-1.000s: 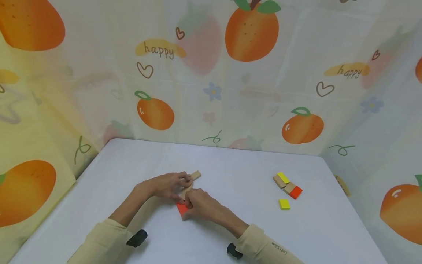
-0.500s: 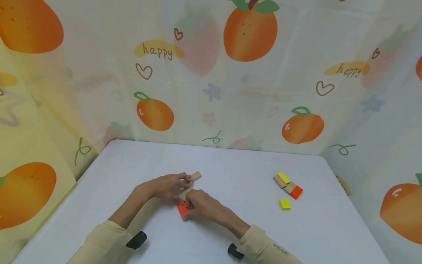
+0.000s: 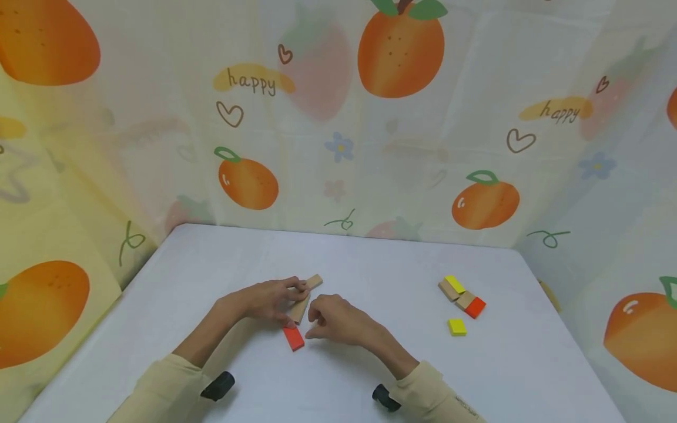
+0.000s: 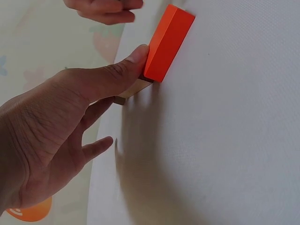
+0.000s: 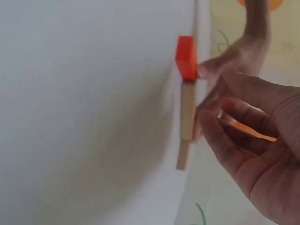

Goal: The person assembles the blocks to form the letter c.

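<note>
A red block (image 3: 294, 339) lies at the near end of a row with a longer wooden block (image 3: 300, 311) and a smaller wooden piece (image 3: 315, 281). My left hand (image 3: 264, 301) spans the longer wooden block from its left side. In the left wrist view its thumb rests where the red block (image 4: 168, 44) meets the wood, and the fingers reach along the far side, partly hidden. Just right of the row, my right hand (image 3: 341, 320) hovers with loosely bent fingers. The right wrist view shows nothing between its thumb and fingers, apart from the wooden block (image 5: 188, 110).
To the right on the white table (image 3: 370, 270) lie a yellow-and-wood block pair (image 3: 453, 285), a red-and-wood pair (image 3: 471, 304) and a single yellow block (image 3: 457, 328). A fruit-printed curtain (image 3: 338, 176) surrounds the table's back and sides.
My right hand has let go of the red block and drawn back to the right, uncovering the red block and the wood's near end. The left hand stays in place.
</note>
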Action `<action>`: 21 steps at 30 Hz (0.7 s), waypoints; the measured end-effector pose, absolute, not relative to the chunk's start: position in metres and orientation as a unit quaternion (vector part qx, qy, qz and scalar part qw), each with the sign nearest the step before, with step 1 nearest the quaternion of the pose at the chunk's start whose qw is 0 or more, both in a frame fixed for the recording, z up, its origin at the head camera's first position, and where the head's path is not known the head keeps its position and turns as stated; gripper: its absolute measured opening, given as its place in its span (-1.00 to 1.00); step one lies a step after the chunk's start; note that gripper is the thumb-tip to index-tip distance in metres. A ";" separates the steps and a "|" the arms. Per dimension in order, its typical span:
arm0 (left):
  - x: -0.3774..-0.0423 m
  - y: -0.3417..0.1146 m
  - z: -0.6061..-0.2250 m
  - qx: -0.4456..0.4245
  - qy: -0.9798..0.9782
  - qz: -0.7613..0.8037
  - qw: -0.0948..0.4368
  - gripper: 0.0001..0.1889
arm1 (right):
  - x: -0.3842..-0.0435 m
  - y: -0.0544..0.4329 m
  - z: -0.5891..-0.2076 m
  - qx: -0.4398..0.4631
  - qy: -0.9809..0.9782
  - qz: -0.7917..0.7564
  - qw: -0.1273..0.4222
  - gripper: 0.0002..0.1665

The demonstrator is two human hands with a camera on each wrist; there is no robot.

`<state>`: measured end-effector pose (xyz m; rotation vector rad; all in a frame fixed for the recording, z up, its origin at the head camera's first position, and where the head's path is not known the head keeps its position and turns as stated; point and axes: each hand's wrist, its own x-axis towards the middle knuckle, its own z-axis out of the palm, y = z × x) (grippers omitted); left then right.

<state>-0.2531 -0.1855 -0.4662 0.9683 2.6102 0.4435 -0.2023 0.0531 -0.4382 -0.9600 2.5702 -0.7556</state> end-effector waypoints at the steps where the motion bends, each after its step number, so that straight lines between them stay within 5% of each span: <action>1: -0.253 -0.186 -0.466 0.336 0.915 0.156 0.161 -0.22 | -0.203 0.056 -0.436 -0.329 0.895 -0.265 0.146 -0.71; 21: -0.252 -0.186 -0.466 0.340 0.915 0.142 0.163 -0.21 | -0.228 0.152 -0.393 -0.211 0.937 -0.274 0.050 -0.73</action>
